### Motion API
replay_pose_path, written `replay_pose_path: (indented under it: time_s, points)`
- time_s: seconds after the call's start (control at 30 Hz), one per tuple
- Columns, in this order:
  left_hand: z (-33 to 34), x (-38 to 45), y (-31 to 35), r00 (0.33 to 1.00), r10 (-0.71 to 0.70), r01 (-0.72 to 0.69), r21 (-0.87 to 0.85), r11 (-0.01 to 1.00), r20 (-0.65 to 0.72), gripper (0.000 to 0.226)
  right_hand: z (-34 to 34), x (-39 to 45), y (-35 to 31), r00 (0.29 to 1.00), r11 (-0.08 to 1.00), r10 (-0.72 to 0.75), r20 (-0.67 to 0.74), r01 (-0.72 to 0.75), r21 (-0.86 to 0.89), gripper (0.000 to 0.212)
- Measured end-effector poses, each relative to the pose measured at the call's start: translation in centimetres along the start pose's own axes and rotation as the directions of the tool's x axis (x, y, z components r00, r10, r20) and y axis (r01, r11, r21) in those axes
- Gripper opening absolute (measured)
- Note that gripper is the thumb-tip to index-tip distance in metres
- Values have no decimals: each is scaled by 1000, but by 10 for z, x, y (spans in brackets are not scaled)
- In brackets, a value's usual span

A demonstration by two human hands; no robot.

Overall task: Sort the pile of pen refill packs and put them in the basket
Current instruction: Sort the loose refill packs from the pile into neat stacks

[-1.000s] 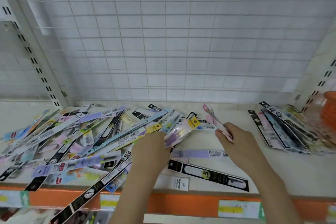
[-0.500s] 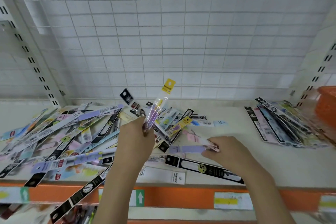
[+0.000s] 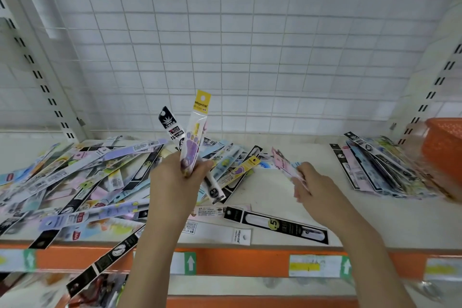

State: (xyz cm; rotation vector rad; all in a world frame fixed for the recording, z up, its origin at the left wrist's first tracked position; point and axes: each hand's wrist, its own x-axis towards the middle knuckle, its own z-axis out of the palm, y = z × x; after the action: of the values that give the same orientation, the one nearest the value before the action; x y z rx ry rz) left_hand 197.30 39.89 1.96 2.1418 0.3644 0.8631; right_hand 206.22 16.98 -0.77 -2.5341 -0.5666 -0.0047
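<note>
On our left the loose pile [image 3: 82, 182] of refill packs sprawls across the shelf [image 3: 375, 222]. Our left hand [image 3: 175, 180] grips 2 packs upright by their lower ends, the yellow-topped pack [image 3: 197, 130] in front. Our right hand [image 3: 317, 190] pinches a pink pack [image 3: 285, 162]. Light, slick, bendy sleeves, we judge; grip mid-length. Sorted stack [image 3: 375, 167] and orange basket [image 3: 445, 147] wait right.

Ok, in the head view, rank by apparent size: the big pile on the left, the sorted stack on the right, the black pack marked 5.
1. Loose multicoloured pile of refill packs, largest by far.
2. Fanned sorted stack of packs.
3. Long black pack marked 5, smallest, though nearer the camera.
</note>
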Motion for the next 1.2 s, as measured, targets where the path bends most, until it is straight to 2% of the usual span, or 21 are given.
replay_pose_path:
  time_s: [0.07, 0.17, 0.33, 0.4, 0.47, 0.53, 0.57, 0.63, 0.7, 0.83, 0.97, 1.03, 1.2]
  points:
    - [-1, -1, -1, 1000, -12, 12, 6, 1000, -8, 39, 5, -4, -5, 1000, 1000, -18, 24, 18, -7, 11]
    - [-1, 0, -8, 1000, -26, 27, 42, 999, -9, 29, 7, -9, -15, 998, 1000, -15, 67, 15, 1, 29]
    - [-10, -1, -17, 1000, -20, 20, -32, 999, 4, 6, 13, -11, -22, 962, 1000, 18, 274, -22, 9, 37]
    - [-15, -3, -18, 999, -45, 45, -70, 997, -1, 12, 17, -11, -24, 939, 999, 30, 344, -36, 9, 51]
    - [-20, -5, -17, 996, -89, 88, -113, 990, -6, 23, 21, -7, -26, 937, 1000, 25, 347, -25, -4, 41]
    - [-24, -5, -17, 991, -130, 130, -130, 983, 3, 32, 21, -3, -29, 948, 999, 7, 318, 9, -48, 26]
    - [-25, -6, -16, 991, -132, 133, -112, 985, 14, 31, 21, -3, -32, 956, 997, -4, 293, 28, -76, 25]
    - [-25, -7, -18, 995, -95, 95, 4, 995, 33, 11, 20, -1, -33, 975, 991, -29, 222, 57, -119, 24]
    - [-23, -9, -20, 995, -78, 73, 86, 994, 64, 37, 17, 1, -29, 990, 992, -15, 137, 32, -123, 11]
    - [-16, -8, -24, 992, -76, 63, 126, 990, 105, 43, 8, 2, -15, 998, 993, 49, 29, -46, -108, 15]
    - [-1, -3, -25, 978, -88, 65, 124, 990, 191, 30, 0, -2, -5, 990, 994, 67, -127, -77, -81, 22]
    - [8, 2, -24, 969, -102, 74, 129, 989, 223, 26, -3, -5, 0, 980, 995, 91, -177, -95, -13, 30]
    - [34, 24, -17, 950, -122, 45, 260, 965, 287, 37, -11, -6, 6, 960, 985, 105, -260, -64, 160, 38]
